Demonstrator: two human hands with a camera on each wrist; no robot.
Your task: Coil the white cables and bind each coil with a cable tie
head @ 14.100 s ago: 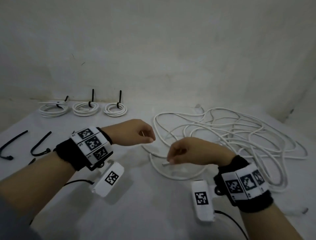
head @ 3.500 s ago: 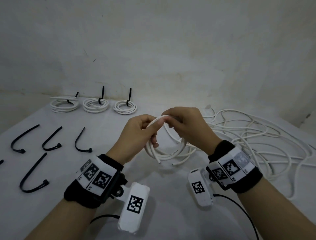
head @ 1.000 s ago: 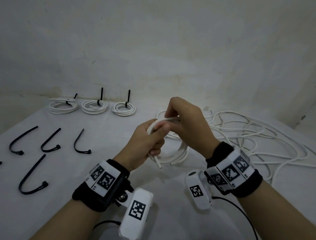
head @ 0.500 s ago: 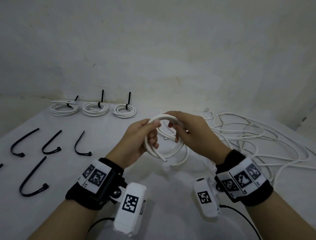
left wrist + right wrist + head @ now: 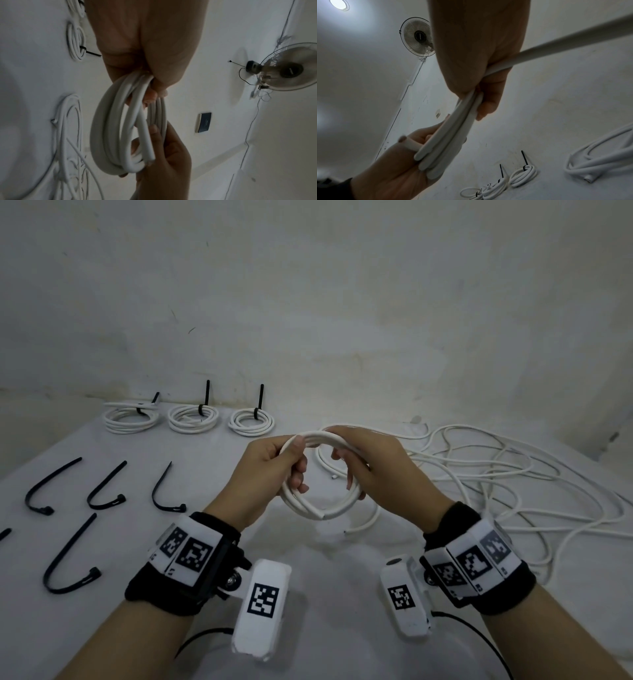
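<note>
Beside loose cables (image 5: 496, 474), left hand (image 5: 263, 474) and right hand (image 5: 380, 470) both clutching white coil (image 5: 308, 506).

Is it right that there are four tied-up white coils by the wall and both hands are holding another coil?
Not quite. The head view shows three tied coils by the wall, not four, each bound with a black tie. The rest is right: the left hand and the right hand both hold another white coil, which has no tie on it yet.

White desk (image 5: 325, 583), cables and ties on it.
Three tied coils (image 5: 193, 419) at the back, loose black cable ties (image 5: 102, 491) left, tangled white cable (image 5: 507, 474) right.
</note>
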